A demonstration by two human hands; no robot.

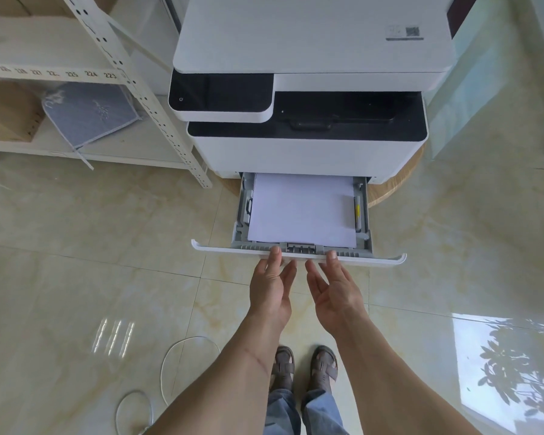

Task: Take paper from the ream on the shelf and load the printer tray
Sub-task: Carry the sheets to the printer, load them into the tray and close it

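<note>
A white printer [308, 89] stands on a low round wooden base. Its grey paper tray [366, 215] is pulled out toward me, with a stack of white paper [302, 211] lying flat inside. My left hand [272, 290] and my right hand [335, 290] sit side by side at the middle of the tray's white front panel [220, 248]. Both hands have their fingers apart and hold nothing. The thumbs rest on the panel's top edge and the other fingertips touch its front face. No ream of paper is visible on the shelf.
A white metal shelf unit [157, 111] stands left of the printer, holding a cardboard box [7, 114] and a grey cushion in plastic [88, 111]. A white cable [170, 368] loops on the glossy tiled floor near my sandalled feet [305, 368].
</note>
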